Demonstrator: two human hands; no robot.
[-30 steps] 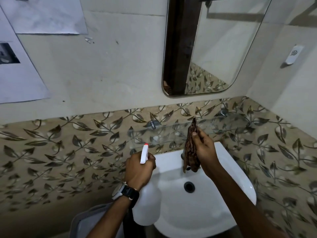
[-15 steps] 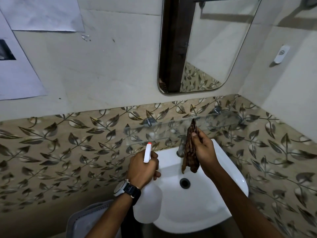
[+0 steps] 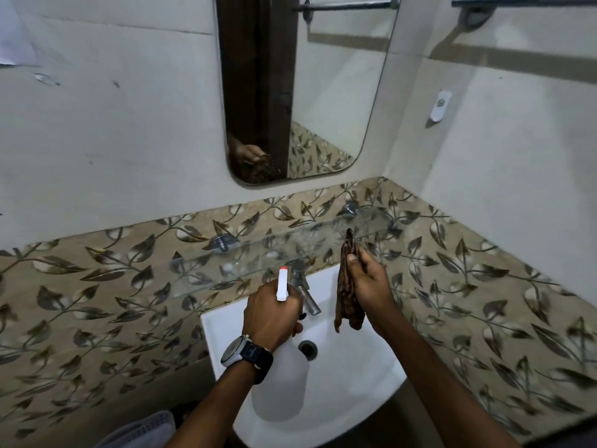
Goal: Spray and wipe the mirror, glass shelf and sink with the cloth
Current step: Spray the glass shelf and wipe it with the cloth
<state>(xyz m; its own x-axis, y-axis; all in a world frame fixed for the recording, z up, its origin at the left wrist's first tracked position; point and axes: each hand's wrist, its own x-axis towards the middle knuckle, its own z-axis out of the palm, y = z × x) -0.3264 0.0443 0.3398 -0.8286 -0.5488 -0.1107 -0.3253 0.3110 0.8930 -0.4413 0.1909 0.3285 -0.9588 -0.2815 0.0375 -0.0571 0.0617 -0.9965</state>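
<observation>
My left hand (image 3: 270, 313), with a watch on its wrist, grips a white spray bottle (image 3: 278, 388) whose red-tipped nozzle points up at the wall. My right hand (image 3: 368, 286) holds a brown patterned cloth (image 3: 347, 286) that hangs bunched over the white sink (image 3: 352, 367). Both hands hover above the basin, on either side of the metal tap (image 3: 305, 291). The glass shelf (image 3: 245, 257) runs along the leaf-patterned tiles just beyond the hands. Higher on the wall hangs the mirror (image 3: 326, 88), which reflects a hand with the cloth at its lower left.
A side wall closes in on the right, with a small white hook (image 3: 440, 105) and a metal towel rail (image 3: 517, 0) near the top. A grey perforated bin (image 3: 142, 431) stands at the lower left beside the sink. Paper sheets hang at the far upper left.
The view has swung left and tilted up, so sink and mirror sit further right and more mirror shows. Both hands keep their grips and stay above the basin.
</observation>
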